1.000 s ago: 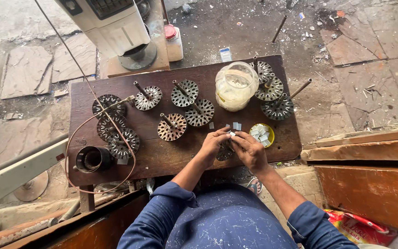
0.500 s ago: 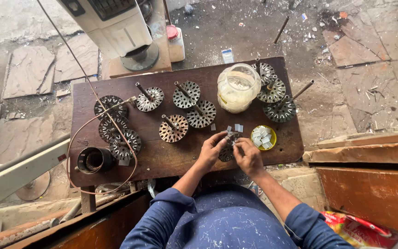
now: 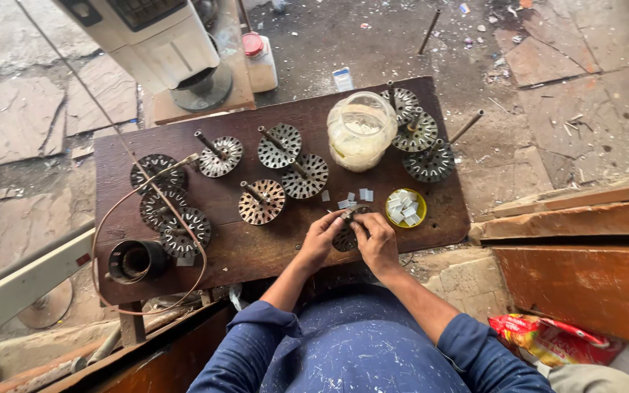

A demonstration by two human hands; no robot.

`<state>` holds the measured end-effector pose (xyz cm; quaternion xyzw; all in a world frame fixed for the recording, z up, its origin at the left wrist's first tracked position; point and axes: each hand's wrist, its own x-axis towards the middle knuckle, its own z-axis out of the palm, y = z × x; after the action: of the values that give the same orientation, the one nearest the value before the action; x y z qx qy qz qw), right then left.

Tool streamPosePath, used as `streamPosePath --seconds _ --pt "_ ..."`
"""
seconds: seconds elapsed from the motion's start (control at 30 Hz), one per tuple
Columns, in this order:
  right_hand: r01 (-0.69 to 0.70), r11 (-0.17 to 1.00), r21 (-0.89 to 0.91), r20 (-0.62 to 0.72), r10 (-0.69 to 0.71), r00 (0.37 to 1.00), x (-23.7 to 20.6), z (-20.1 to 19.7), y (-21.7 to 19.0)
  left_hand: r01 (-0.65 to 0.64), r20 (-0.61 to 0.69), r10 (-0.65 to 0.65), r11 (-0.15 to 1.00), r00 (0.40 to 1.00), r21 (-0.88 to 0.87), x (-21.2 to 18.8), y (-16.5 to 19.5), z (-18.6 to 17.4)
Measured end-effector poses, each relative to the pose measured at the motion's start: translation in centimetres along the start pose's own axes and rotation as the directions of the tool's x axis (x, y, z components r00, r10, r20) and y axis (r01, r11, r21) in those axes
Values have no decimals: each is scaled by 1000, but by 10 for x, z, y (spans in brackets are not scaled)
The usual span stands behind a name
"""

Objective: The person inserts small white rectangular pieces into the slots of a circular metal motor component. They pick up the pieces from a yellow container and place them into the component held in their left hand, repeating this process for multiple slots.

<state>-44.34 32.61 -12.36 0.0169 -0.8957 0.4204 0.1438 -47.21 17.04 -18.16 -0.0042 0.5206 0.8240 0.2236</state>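
both hands are closed around one slotted metal disc at the near edge of the dark wooden surface. the left hand pinches its left rim, and the right hand grips the other side with fingertips meeting over the top. just beyond sit loose white slips and a yellow dish filled with more of them. other discs on shafts lie farther back, beside a cloudy plastic jar. to my eye this fiddly work goes best with the disc braced flat against the wood, one hand steadying while the other works a slot, keeping the slips within easy reach.
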Motion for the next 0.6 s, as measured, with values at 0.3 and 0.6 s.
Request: streamPosePath --seconds 0.3,0.6 --pt "-44 996 79 52 40 998 9 -12 23 -72 -169 139 933 976 352 -6 -6 12" --pt "425 802 -420 446 -226 866 80 -69 68 -208 -276 467 748 840 631 -9 -9 34"
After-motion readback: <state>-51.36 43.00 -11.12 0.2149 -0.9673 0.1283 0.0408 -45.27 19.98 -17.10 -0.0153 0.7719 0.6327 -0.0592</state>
